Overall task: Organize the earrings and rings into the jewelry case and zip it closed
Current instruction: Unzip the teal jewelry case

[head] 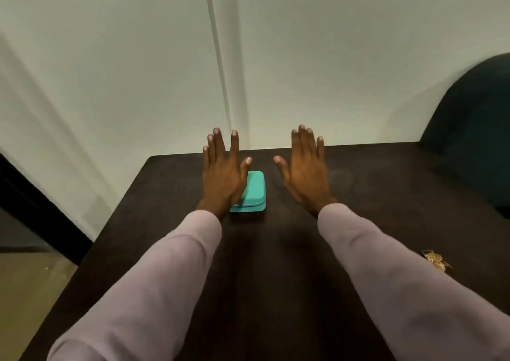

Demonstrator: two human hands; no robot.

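A small teal jewelry case (254,192) lies closed on the dark table (276,264), toward the far edge. My left hand (222,173) hovers flat with straight fingers over the case's left side and hides part of it. My right hand (303,170) is stretched out flat to the right of the case, apart from it, holding nothing. A small clear bag with gold jewelry (437,261) lies near the table's right side, just beyond my right sleeve.
A pale wall stands right behind the table's far edge. A dark teal chair back (474,140) rises at the right. The table's left edge drops to a beige floor (30,291).
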